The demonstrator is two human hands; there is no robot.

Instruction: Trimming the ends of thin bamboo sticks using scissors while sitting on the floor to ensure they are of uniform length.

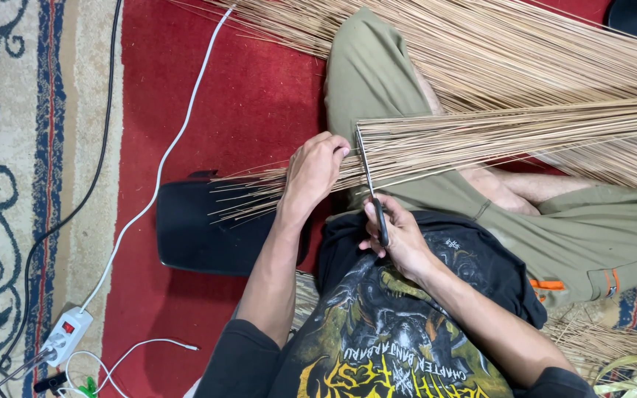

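Both hands work the bundle of palm-leaf ribs (481,136): left hand (312,173) clamped around it for steadiness, right hand (399,236) gripping black-handled scissors (371,188) at its trimmed ends.

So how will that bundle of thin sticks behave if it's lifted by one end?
The stick bundle probably sags and fans out: loose ends splay past the left hand. Likely light, being thin, dry stalks. Single sticks look snappable; the right hand holds scissors against them.

**What the view hides**

The stick bundle (525,133) runs off the right edge, away from the fingers. The scissors (372,193) handles vanish inside the right hand (399,239). Left-hand fingertips (337,151) are buried among sticks. The power strip (68,335) is partly cropped.
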